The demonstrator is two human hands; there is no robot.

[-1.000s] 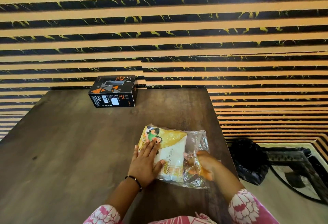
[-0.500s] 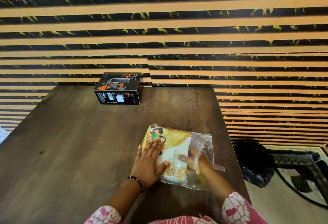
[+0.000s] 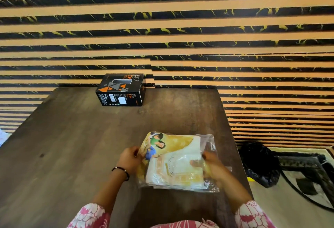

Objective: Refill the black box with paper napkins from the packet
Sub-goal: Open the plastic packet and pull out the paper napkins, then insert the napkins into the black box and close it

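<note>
The clear plastic packet of paper napkins (image 3: pixel 176 161), with a yellow printed picture on it, lies on the near right part of the dark wooden table (image 3: pixel 75 146). My left hand (image 3: pixel 129 160) grips the packet's left edge. My right hand (image 3: pixel 211 164) is pushed into the packet's open right end, fingers seen through the plastic on the napkins. The black box (image 3: pixel 120 90) with orange triangles stands far back on the table by the wall, apart from both hands; its top shows a slot.
A striped orange-and-black wall rises right behind the table. The table's right edge runs close to the packet. On the floor to the right lie a black plastic bag (image 3: pixel 258 164) and a patterned rug (image 3: pixel 307 177).
My left hand has slid off the top of the packet to grip its left edge. My right hand has gone deeper into the open end. The view has shifted a little.
</note>
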